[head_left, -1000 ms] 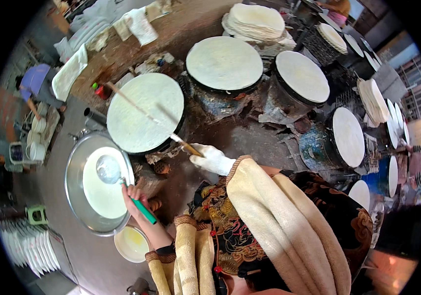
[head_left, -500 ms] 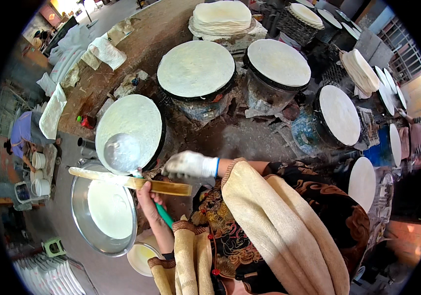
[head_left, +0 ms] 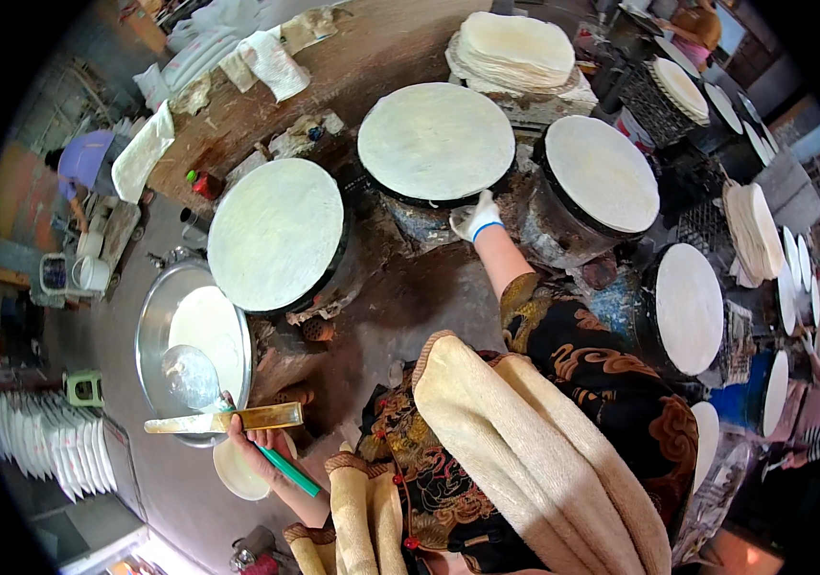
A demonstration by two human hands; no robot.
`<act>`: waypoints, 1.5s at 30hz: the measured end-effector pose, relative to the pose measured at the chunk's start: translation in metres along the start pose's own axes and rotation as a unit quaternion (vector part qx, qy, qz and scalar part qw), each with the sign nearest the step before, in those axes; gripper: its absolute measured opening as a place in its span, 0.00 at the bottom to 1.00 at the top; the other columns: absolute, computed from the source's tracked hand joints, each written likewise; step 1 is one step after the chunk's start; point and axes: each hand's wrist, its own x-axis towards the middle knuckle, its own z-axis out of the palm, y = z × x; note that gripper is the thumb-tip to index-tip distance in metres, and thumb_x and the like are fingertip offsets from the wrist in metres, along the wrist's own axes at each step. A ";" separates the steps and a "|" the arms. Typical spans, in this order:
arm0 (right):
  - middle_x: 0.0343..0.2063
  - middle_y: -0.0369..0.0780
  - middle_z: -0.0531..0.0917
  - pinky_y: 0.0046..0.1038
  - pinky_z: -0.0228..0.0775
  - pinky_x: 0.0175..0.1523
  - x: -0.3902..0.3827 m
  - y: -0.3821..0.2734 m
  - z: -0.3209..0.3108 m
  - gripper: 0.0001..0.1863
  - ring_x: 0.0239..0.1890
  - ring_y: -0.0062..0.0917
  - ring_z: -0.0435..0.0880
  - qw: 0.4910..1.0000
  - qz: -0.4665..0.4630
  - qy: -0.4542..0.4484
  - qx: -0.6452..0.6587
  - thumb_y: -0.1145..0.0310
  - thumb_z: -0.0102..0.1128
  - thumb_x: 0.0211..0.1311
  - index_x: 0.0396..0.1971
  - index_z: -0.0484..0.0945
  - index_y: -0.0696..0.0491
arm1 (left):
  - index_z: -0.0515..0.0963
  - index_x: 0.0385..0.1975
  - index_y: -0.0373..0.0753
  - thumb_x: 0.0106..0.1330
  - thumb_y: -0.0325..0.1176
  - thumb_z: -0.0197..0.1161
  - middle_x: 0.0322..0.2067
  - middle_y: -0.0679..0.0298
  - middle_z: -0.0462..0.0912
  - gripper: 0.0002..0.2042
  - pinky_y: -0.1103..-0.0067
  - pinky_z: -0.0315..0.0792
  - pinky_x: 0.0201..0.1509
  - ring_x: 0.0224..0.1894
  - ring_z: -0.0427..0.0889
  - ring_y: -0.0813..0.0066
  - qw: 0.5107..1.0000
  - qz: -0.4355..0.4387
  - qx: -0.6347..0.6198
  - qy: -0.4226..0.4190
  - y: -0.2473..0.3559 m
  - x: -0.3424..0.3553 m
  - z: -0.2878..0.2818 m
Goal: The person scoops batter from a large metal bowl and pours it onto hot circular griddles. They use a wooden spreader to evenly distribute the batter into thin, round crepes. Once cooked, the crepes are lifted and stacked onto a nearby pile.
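Observation:
Low at the left, my left hand [head_left: 255, 448] is closed around the green handle of a ladle [head_left: 287, 470] and a flat wooden scraper [head_left: 274, 416]. The ladle's round bowl is over a wide metal basin [head_left: 146, 369] of pale batter [head_left: 201, 316]. My right hand [head_left: 477, 218], in a white glove, has its fingers closed at the near rim of the middle griddle [head_left: 437, 203], which a round pale sheet [head_left: 437, 141] covers. A similar sheet [head_left: 276, 235] lies on the left griddle [head_left: 333, 270].
More covered griddles [head_left: 602, 174] curve away to the right. A stack of pale sheets [head_left: 515, 50] stands behind, near a low wall [head_left: 362, 62] with cloths. A pale bucket [head_left: 238, 470] is below the basin. Other people [head_left: 84, 158] work at the far left and right.
My right hand has reached forward to the middle griddle's rim. My left hand has moved down and left, taking the ladle from above the left griddle to the basin. The view has shifted.

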 end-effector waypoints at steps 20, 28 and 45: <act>0.21 0.35 0.78 0.32 0.67 0.23 0.015 -0.106 -0.060 0.09 0.20 0.25 0.74 0.944 -0.227 -0.021 -0.237 0.60 0.54 0.62 0.31 0.78 0.48 | 0.71 0.36 0.38 0.68 0.31 0.53 0.15 0.72 0.66 0.04 0.90 0.61 0.12 0.12 0.63 0.85 0.996 -0.044 0.083 0.000 -0.019 0.023 -0.002; 0.34 0.44 0.83 0.34 0.73 0.36 -0.025 0.019 -0.368 0.10 0.32 0.38 0.81 0.339 -0.078 -0.101 -0.932 0.66 0.59 0.53 0.32 0.81 0.54 | 0.69 0.27 0.41 0.68 0.33 0.55 0.14 0.72 0.63 0.07 0.89 0.59 0.11 0.10 0.59 0.85 0.976 -0.110 0.175 -0.065 -0.029 0.067 0.030; 0.17 0.39 0.79 0.31 0.68 0.21 -0.087 0.078 -0.450 0.08 0.15 0.29 0.76 0.956 -0.055 0.167 -0.233 0.66 0.61 0.55 0.21 0.80 0.55 | 0.66 0.22 0.44 0.68 0.35 0.55 0.12 0.74 0.61 0.12 0.87 0.57 0.11 0.10 0.57 0.86 0.928 -0.197 0.292 -0.122 -0.086 0.097 0.102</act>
